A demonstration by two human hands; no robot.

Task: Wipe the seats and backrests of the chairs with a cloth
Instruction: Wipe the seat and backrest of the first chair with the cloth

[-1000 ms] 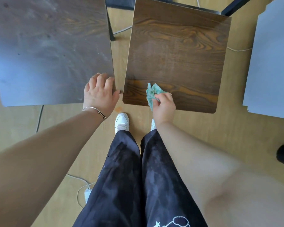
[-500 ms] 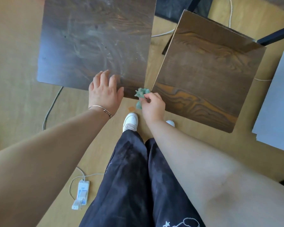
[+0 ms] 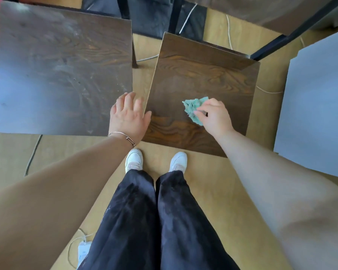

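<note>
Two dark wood-grain chair seats stand side by side below me. The left seat looks dusty and streaked. On the right seat, near its front half, my right hand presses a crumpled green cloth held in its fingers. My left hand, with a thin bracelet on the wrist, lies flat with fingers spread across the gap between the seats, touching the near right corner of the left seat and the left edge of the right one. No backrests are in view.
My white shoes and dark trousers stand on the wooden floor just in front of the seats. Cables run over the floor; a white adapter lies bottom left. A pale grey panel fills the right side. Black chair legs cross top right.
My right hand has carried the cloth from the right seat's near-left corner onto the middle of its front half. My left hand has shifted right to bridge both seats. The camera view has moved.
</note>
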